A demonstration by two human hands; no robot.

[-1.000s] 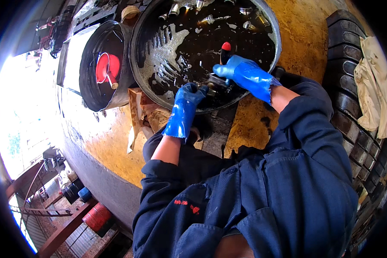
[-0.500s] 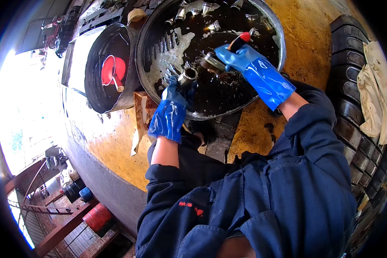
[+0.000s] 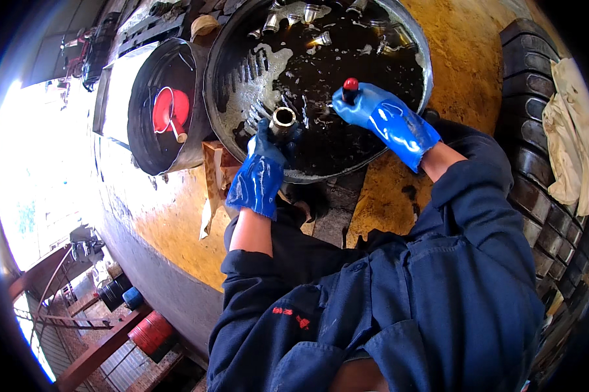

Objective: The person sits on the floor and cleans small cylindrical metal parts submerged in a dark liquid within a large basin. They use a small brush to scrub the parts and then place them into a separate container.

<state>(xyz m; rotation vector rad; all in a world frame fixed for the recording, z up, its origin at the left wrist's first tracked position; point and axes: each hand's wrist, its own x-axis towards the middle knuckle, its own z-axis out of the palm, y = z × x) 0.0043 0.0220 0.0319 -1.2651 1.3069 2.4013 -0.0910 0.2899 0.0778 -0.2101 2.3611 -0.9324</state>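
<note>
My left hand (image 3: 260, 171), in a long blue rubber glove, is wrapped round a short hollow metal pipe fitting (image 3: 283, 118), its round open end facing up. It holds the fitting over the near left part of a big round metal basin (image 3: 428, 78) of dark liquid. To the right, my blue-gloved right hand (image 3: 381, 116) is closed round a brush (image 3: 351, 85); only its red-tipped dark handle stands out above the fist, and the brush head is hidden. Several shiny metal fittings (image 3: 311, 13) lie in the liquid along the far side of the basin.
Left of the basin stands a dark drum (image 3: 137, 140) with a red dipper (image 3: 171, 110) inside. A stack of dark metal blocks (image 3: 528, 134) with a beige cloth (image 3: 572, 134) runs along the right. Farther off at lower left is a red drum (image 3: 152, 332).
My right hand has turned, so the brush handle now points up and the brush head has gone from sight. The fitting in my left hand is tipped more upright.
</note>
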